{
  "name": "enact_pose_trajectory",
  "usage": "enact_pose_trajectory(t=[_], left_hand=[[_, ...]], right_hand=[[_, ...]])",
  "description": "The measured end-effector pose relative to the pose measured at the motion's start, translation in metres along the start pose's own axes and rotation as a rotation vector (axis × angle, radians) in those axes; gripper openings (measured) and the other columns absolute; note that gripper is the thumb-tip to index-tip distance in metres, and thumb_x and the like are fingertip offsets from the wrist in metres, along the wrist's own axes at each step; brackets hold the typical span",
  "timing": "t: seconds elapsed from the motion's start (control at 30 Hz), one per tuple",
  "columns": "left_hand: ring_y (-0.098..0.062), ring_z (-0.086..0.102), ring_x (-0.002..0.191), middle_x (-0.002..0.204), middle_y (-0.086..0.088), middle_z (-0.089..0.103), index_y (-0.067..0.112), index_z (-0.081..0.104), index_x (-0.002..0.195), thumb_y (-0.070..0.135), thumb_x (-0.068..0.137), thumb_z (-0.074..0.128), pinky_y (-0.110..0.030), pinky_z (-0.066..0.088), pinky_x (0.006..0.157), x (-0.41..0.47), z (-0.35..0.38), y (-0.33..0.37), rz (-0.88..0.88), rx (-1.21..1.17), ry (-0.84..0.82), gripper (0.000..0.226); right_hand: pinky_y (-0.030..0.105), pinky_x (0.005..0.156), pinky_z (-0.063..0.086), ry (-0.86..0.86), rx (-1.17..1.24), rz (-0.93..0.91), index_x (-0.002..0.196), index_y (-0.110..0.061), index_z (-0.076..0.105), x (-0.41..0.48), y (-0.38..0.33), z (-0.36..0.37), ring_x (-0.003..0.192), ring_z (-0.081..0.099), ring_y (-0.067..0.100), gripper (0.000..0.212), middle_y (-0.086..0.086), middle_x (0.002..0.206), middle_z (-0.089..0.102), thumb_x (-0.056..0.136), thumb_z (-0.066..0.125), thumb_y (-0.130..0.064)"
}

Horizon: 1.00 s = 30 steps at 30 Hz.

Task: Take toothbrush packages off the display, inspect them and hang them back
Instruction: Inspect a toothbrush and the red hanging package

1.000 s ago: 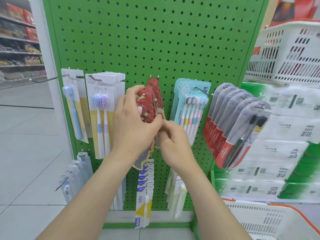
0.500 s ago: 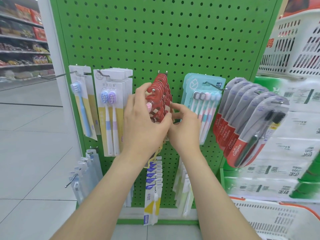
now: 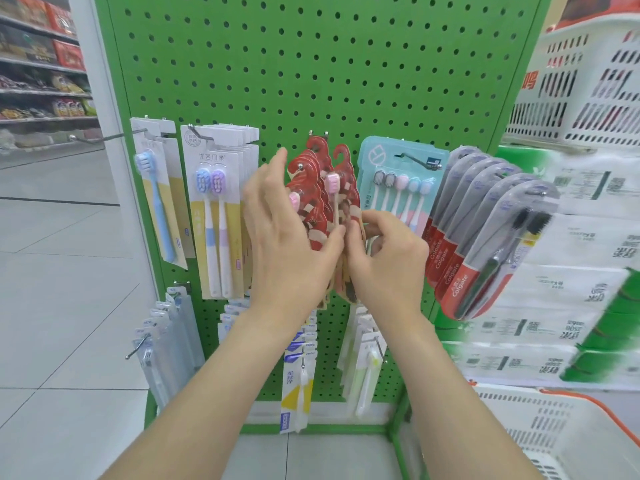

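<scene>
Since a second ago left hand opened, fingers spread on hanging red packages; right hand pinches one off-hook between the hands. Risk: neighbours snag, slide off the peg.

Green pegboard standing upright, top half bare. Across the middle on hooks: blue brush pack by the left edge, white packs, red packs, mint pack, Colgate packs by the right edge. More packs near the bottom edge.
</scene>
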<state>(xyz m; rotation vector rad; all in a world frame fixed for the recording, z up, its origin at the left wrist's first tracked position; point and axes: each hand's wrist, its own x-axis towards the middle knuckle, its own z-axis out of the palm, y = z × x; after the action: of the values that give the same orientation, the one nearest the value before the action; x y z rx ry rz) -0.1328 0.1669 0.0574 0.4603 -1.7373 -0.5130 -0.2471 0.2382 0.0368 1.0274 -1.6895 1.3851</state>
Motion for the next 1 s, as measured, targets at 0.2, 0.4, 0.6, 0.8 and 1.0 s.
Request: enact_pose_trajectory(t=[0.2, 0.4, 0.6, 0.8, 1.0], left_hand=[[-0.027, 0.006, 0.164, 0.172, -0.019, 0.011, 0.009, 0.012, 0.168, 0.028, 0.085, 0.089, -0.016, 0.004, 0.128, -0.020, 0.000, 0.005, 0.049, 0.040, -0.004, 0.115], [-0.049, 0.031, 0.150, 0.159, -0.031, 0.030, 0.005, 0.037, 0.157, 0.029, 0.088, 0.078, -0.058, 0.028, 0.123, -0.042, 0.002, 0.016, 0.212, 0.206, 0.114, 0.083], [-0.023, 0.049, 0.092, 0.104, -0.010, 0.055, 0.002, 0.064, 0.105, 0.008, 0.096, 0.065, -0.031, 0.043, 0.084, -0.063, -0.001, 0.019, 0.368, 0.055, -0.051, 0.011], [-0.017, 0.062, 0.078, 0.096, 0.010, 0.059, 0.020, 0.053, 0.112, 0.029, 0.106, 0.060, -0.040, 0.051, 0.072, -0.073, 0.004, 0.014, 0.013, -0.010, -0.267, 0.013], [-0.007, 0.048, 0.050, 0.068, 0.007, 0.064, 0.023, 0.053, 0.121, 0.022, 0.106, 0.059, -0.018, 0.039, 0.050, -0.070, 0.010, 0.009, -0.447, -0.350, -0.353, 0.016]], right_hand=[[0.026, 0.057, 0.043, -0.009, -0.033, -0.054, 0.106, -0.010, 0.070, -0.025, 0.002, -0.032, 0.063, 0.049, 0.005, 0.010, -0.004, 0.083, 0.068, 0.099, 0.069, -0.017], [0.037, 0.061, 0.049, 0.003, -0.010, 0.137, 0.107, -0.017, 0.058, -0.042, -0.014, -0.067, 0.066, 0.057, 0.010, 0.012, -0.009, 0.078, 0.063, 0.096, 0.061, -0.014], [0.044, 0.065, 0.053, -0.080, 0.196, 0.509, 0.106, -0.026, 0.059, -0.046, -0.018, -0.081, 0.057, 0.058, 0.021, 0.024, 0.003, 0.061, 0.063, 0.092, 0.059, -0.006], [0.027, 0.056, 0.045, -0.139, 0.384, 0.857, 0.101, -0.017, 0.071, -0.047, -0.015, -0.084, 0.049, 0.046, 0.009, 0.013, -0.012, 0.051, 0.056, 0.093, 0.064, -0.009], [0.021, 0.043, 0.030, -0.204, 0.491, 0.940, 0.094, -0.014, 0.063, -0.048, -0.020, -0.082, 0.046, 0.034, 0.007, 0.011, -0.011, 0.052, 0.044, 0.096, 0.055, -0.006]])
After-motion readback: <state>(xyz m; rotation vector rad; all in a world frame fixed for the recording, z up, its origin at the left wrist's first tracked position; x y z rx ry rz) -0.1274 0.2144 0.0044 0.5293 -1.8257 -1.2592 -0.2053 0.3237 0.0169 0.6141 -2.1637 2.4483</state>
